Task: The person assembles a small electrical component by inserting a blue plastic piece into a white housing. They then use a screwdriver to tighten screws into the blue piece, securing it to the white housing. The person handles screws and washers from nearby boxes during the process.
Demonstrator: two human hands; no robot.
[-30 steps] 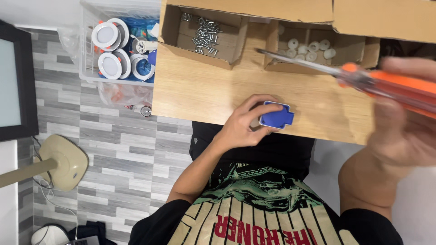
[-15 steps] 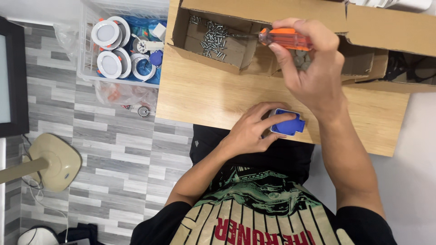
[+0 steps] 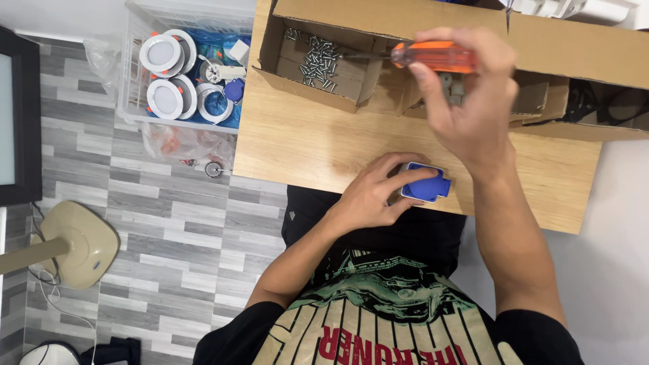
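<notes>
My left hand (image 3: 375, 192) grips a small blue plastic part (image 3: 426, 184) and presses it on the wooden table (image 3: 304, 145) near the front edge. My right hand (image 3: 466, 101) is raised above the table and holds a screwdriver with an orange handle (image 3: 436, 56). Its metal shaft points left, over a cardboard box of small silver screws (image 3: 318, 61). The right hand hovers above and slightly behind the blue part without touching it.
A second cardboard box (image 3: 574, 61) with small parts stands at the back right of the table. On the floor to the left a clear plastic crate (image 3: 186, 71) holds round white lamp fittings. A beige fan base (image 3: 78, 247) and a dark screen (image 3: 17, 111) are at far left.
My right hand has swung the screwdriver from the far right to above the boxes, then a little right. The left hand stays on the blue part.
</notes>
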